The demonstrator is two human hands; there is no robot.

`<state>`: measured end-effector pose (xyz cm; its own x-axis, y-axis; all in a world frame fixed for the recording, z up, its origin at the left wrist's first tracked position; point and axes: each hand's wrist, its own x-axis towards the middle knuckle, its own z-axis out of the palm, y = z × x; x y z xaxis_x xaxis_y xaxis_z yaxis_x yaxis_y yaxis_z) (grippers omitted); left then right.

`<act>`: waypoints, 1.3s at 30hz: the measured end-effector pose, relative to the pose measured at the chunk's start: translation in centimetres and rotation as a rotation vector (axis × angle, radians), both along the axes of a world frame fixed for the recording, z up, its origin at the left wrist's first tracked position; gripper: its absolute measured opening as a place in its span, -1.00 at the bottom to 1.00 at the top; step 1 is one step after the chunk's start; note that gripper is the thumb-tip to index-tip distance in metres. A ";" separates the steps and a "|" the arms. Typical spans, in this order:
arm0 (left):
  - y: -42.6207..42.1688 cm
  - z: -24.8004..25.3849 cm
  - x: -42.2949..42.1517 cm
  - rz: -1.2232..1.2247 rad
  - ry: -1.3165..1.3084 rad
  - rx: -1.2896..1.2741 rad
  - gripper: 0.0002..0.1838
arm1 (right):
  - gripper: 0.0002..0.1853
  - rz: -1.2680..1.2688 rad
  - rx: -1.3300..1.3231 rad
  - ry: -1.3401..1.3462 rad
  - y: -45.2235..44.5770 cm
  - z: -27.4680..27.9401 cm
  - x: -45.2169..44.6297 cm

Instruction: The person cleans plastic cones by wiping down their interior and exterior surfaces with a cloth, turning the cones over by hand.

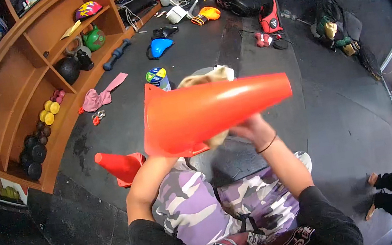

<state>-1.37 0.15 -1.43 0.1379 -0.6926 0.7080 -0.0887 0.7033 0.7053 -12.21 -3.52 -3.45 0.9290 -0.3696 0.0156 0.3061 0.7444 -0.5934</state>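
Observation:
A large orange cone (214, 110) lies sideways in the air above my lap, its base to the left and its tip to the right. My right hand (252, 132) is at the cone's lower side, by a beige cloth (207, 77) that shows above and below the cone; its fingers are mostly hidden. My left forearm reaches up to the cone's base, and the left hand is out of sight behind the cone. Another orange cone (121, 168) lies tilted on the floor to the left. Just behind the raised cone stands a blue and yellow can (157, 78).
Wooden shelves (39, 39) with weights line the left. A pink cloth (102, 95), blue dumbbell (117, 55), blue pad (161, 47) and orange glove (206, 15) lie on the floor. Bags (338, 27) lean at the right wall. Another person's feet (372, 195) are at lower right.

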 end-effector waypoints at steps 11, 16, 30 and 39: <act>-1.4 0.2 -1.7 0.048 -0.001 -0.072 -0.59 | -0.58 -0.115 -0.741 -0.190 -3.2 12.5 -4.1; -2.2 0.5 -2.3 0.069 -0.006 -0.105 -0.60 | -0.71 -0.063 -1.173 0.026 -1.5 13.4 -1.3; -3.8 0.4 -4.2 0.093 -0.053 -0.165 -0.63 | -0.46 -0.358 -0.596 -0.180 -1.8 13.9 -7.7; -5.2 1.6 -5.3 0.103 -0.112 -0.221 -0.65 | -0.52 -0.590 -0.851 -0.133 -3.6 13.8 -6.9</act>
<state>-6.66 -5.07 0.22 0.1120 -0.5061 0.8552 -0.2364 0.8223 0.5176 -19.15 -7.14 10.35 0.5762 -0.5831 0.5727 0.5867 -0.1928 -0.7865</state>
